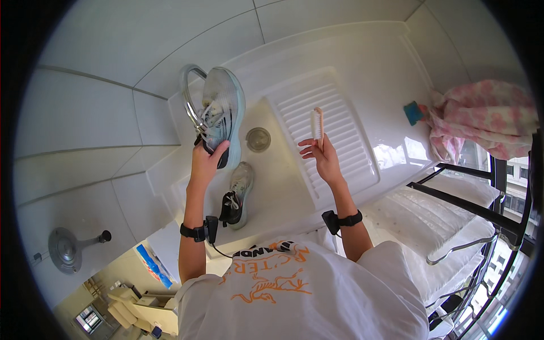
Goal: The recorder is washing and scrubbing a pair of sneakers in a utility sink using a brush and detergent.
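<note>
My left hand [209, 156] grips a light grey and mint running shoe [224, 105] by its dark heel, holding it up beside the curved chrome faucet [190, 76], which it partly hides. A second similar shoe [241, 187], with a black heel, lies lower in the white sink [260, 116], below the drain [258, 139]. My right hand [321, 161] holds a small pink-backed scrub brush [316, 124] with white bristles upright, over the ribbed washboard [340, 153] of the sink; some of its fingers stick out from the handle.
A pink and white patterned cloth [481, 116] and a teal sponge [413, 113] are at the right end of the sink. A black metal rail [453, 194] and white padded bedding [436, 226] stand by the window at the right. A tiled wall [90, 113] with a metal fitting [63, 250] runs along the left.
</note>
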Motion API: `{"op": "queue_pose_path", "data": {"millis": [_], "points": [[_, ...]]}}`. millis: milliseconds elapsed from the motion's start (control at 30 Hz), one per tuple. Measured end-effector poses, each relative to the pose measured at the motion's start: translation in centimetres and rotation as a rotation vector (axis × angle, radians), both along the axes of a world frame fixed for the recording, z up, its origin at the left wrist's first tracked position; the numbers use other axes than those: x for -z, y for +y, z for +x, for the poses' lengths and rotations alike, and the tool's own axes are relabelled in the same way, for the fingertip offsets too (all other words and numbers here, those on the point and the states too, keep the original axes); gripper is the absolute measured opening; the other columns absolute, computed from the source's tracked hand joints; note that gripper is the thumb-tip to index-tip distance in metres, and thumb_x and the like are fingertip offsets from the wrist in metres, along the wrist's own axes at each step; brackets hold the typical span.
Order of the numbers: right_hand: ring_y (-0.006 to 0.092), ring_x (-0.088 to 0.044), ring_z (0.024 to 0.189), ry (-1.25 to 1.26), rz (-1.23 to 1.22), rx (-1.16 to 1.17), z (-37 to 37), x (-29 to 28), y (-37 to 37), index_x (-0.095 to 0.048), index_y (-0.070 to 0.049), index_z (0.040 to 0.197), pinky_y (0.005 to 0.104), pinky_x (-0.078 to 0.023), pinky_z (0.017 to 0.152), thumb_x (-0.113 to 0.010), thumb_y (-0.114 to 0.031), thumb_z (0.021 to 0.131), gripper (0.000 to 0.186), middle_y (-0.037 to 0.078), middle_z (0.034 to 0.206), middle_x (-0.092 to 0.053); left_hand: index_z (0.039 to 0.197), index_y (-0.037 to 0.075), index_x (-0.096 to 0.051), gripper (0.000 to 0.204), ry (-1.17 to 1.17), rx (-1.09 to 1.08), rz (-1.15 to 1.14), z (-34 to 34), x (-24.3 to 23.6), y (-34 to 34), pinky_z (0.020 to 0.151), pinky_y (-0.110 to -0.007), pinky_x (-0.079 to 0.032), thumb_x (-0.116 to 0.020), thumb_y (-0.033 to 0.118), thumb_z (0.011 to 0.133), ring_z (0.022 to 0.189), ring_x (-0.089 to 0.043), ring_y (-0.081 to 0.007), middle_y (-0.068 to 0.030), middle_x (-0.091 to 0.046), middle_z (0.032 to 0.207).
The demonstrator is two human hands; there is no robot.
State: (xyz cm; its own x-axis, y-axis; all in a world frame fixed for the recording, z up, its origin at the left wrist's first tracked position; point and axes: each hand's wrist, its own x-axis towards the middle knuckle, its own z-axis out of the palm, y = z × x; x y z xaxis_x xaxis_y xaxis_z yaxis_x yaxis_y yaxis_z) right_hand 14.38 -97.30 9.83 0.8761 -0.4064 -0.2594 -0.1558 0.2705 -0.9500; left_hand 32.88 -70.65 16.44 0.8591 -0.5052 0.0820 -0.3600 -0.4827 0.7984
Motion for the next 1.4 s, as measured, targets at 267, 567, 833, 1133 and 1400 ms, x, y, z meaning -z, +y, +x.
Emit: {"op": "queue_pose_path", "data": {"millis": [267, 567, 833, 1133, 1400], "points": [[0.0187, -0.065, 0.083, -0.020, 0.088, -0.068, 0.6, 0.3, 1.3, -0.046, 0.000, 0.103, 0.0315, -0.056, 0.074, -0.036, 0.007, 0.094, 0.015, 0.013, 0.103, -0.066, 0.090, -0.005, -0.061, 0.032, 0.263, 0.023, 0.374, -3.2, -3.6, 3.2, 0.070, -0.035, -0.047, -0.069, 0.026, 0.090, 0.065, -0.052, -0.0213, -0.0163, -0.061, 0.072], [0.0190, -0.066, 0.080, 0.071, 0.085, -0.202, 0.7, 1.9, 2.9, -0.045, -0.004, 0.094, 0.0317, -0.056, 0.074, -0.039, 0.006, 0.093, 0.012, 0.014, 0.097, -0.067, 0.086, -0.007, -0.061, 0.041, 0.253, 0.109, 0.491, -5.8, -5.2, 7.0, 0.069, -0.044, -0.047, -0.069, 0.033, 0.088, 0.075, -0.056, -0.0464, -0.0276, -0.061, 0.079], [0.0188, -0.066, 0.080, 0.077, 0.100, -0.222, 0.8, 2.5, 3.3, -0.044, -0.004, 0.092, 0.0315, -0.056, 0.074, -0.040, 0.003, 0.095, 0.009, 0.014, 0.096, -0.067, 0.085, -0.007, -0.062, 0.035, 0.191, 0.220, 0.495, -5.8, -4.4, 5.4, 0.069, -0.047, -0.046, -0.065, 0.028, 0.090, 0.077, -0.058, -0.0450, -0.0263, -0.062, 0.080], [0.0189, -0.065, 0.079, 0.116, 0.080, -0.158, 0.0, 2.2, 2.2, -0.045, -0.005, 0.093, 0.0315, -0.056, 0.073, -0.042, 0.002, 0.095, 0.008, 0.014, 0.096, -0.067, 0.090, -0.005, -0.061, 0.032, -0.056, 0.269, 0.580, -4.3, -3.9, 0.6, 0.070, -0.047, -0.049, -0.062, 0.026, 0.093, 0.078, -0.059, -0.0432, -0.0238, -0.062, 0.084], [0.0169, -0.066, 0.077, 0.101, 0.137, -0.125, -0.6, 3.2, 1.9, -0.044, -0.005, 0.092, 0.0298, -0.056, 0.070, -0.042, 0.002, 0.095, 0.008, 0.012, 0.093, -0.068, 0.094, -0.004, -0.063, 0.031, -0.191, 0.210, 0.543, -1.7, -2.7, -1.6, 0.075, -0.047, -0.049, -0.060, 0.026, 0.094, 0.084, -0.061, -0.0405, -0.0211, -0.063, 0.091]]}}
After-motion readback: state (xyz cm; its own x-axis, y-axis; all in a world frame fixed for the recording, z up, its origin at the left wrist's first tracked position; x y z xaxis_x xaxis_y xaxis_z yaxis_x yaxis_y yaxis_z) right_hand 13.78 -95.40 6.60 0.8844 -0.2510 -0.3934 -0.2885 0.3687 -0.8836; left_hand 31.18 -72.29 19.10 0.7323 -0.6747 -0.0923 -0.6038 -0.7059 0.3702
